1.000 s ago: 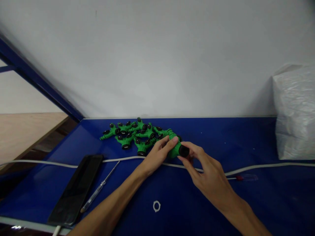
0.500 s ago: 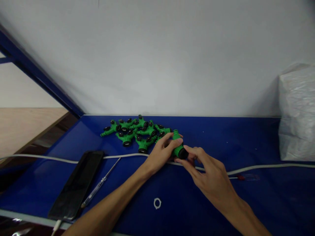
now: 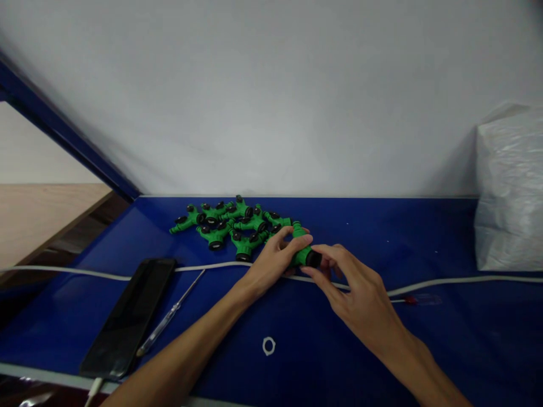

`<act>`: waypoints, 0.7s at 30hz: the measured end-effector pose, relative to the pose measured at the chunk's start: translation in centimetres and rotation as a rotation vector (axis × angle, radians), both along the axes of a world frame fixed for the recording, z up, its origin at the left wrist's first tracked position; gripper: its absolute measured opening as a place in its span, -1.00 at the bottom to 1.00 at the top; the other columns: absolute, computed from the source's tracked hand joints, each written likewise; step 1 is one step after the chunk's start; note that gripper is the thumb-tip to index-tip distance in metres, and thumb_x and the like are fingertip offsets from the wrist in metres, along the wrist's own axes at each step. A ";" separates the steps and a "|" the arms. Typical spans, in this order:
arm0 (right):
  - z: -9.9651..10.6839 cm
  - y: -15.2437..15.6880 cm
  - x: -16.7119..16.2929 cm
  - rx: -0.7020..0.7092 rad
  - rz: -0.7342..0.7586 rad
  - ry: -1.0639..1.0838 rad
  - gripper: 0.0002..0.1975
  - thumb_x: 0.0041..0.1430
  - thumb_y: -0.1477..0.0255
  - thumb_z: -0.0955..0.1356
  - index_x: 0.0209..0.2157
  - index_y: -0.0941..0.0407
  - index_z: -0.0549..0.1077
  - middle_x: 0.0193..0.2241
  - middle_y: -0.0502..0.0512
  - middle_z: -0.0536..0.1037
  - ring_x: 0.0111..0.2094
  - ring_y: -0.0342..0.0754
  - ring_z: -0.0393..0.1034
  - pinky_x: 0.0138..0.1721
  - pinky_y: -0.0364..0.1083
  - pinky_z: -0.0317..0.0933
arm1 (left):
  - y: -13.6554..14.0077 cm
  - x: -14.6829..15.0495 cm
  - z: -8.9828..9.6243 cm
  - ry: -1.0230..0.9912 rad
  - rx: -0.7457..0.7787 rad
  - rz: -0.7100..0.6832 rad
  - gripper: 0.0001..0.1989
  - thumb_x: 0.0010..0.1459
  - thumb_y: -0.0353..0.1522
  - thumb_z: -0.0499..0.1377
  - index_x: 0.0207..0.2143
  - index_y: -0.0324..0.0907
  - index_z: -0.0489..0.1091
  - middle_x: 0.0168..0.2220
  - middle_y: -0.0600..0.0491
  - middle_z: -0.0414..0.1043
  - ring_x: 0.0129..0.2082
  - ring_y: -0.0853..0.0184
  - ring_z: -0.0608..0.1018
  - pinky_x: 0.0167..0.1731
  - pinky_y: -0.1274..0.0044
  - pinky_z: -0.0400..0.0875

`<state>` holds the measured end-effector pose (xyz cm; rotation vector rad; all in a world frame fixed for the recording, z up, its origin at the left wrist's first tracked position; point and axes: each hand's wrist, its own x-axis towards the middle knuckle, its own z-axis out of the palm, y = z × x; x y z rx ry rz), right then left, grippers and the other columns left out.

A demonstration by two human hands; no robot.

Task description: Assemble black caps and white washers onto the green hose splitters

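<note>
Above the middle of the bench I hold a green hose splitter [image 3: 302, 252] with a black collar. My left hand [image 3: 276, 257] is wrapped round its green body, thumb on top. My right hand [image 3: 354, 280] is closed at the collar end, thumb and fingertips against the black ring; part of that grip is hidden. Just left of my left hand, several similar green hose splitters [image 3: 244, 243] with black valve knobs lie in a cluster. A white ring-shaped washer [image 3: 268, 346] lies flat on the blue bench [image 3: 322, 350] between my forearms.
On the left lie a black phone [image 3: 129, 316] and a clear-handled screwdriver [image 3: 167, 321]. A white cable [image 3: 449, 281] runs across the bench, partly behind my hands. Near it on the right is a red-and-clear-handled tool [image 3: 418, 300]. A white plastic-wrapped bundle [image 3: 509, 192] stands far right.
The whole view has shifted slightly. The splitter has turned a little in my hands, its black collar now facing more to the right; both hands keep their grip.
</note>
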<state>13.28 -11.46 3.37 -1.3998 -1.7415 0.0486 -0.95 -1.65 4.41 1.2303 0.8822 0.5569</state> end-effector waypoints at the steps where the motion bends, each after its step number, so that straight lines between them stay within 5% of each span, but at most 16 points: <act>1: 0.0 0.0 0.0 -0.002 0.008 0.000 -0.80 0.39 0.35 0.37 0.00 0.06 0.42 -0.36 -0.01 0.54 -0.41 -0.11 0.50 -0.30 -0.14 0.44 | 0.0 0.0 0.0 -0.006 0.002 -0.006 -0.50 0.12 -0.03 0.28 -0.02 -0.15 0.45 -0.41 0.15 0.31 -0.52 0.46 0.30 -0.56 0.63 0.18; 13: 0.2 -0.3 -0.5 -0.156 -0.100 0.215 -0.84 0.39 0.26 0.36 -0.16 0.05 0.36 -0.40 0.00 0.61 -0.42 -0.08 0.56 -0.43 -0.16 0.42 | -0.3 0.0 -0.1 -0.033 0.011 0.014 -0.52 0.17 0.00 0.26 -0.06 -0.15 0.32 -0.44 0.17 0.34 -0.53 0.47 0.36 -0.59 0.64 0.12; 21: -0.4 0.0 0.3 -0.016 0.060 -0.028 -0.73 0.41 0.41 0.33 0.10 0.04 0.35 -0.24 0.07 0.56 -0.31 -0.07 0.55 -0.22 -0.08 0.47 | 0.2 -0.2 -0.3 -0.052 -0.037 -0.036 -0.58 0.23 0.05 0.17 -0.24 -0.13 0.34 -0.41 0.13 0.37 -0.51 0.43 0.42 -0.62 0.64 0.12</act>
